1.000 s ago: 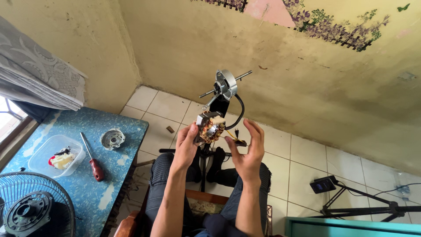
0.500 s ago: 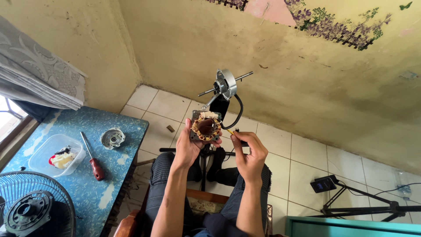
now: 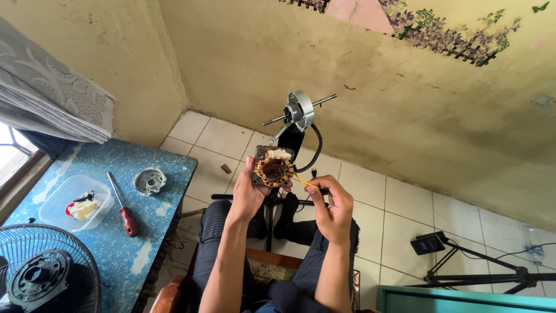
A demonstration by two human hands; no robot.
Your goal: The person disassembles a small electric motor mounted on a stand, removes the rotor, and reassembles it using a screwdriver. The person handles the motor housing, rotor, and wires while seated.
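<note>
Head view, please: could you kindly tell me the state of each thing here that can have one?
Motor coil: out of the fan, held up in the left hand.
Right hand: pinching a yellow wire from the coil.
Fan stand: upright, shaft bare.
Screwdriver: lying flat on the blue table.
Plastic tub: open, small parts inside.
Fan guard: detached, lying flat.

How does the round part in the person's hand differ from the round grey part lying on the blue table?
The stator shows copper-coloured windings; the grey cap is plain metal. The stator is held up in the left hand, while the cap lies flat on the blue table, untouched. A yellow wire runs from the stator to the right hand; the cap has none. Both are round with a central opening.
</note>
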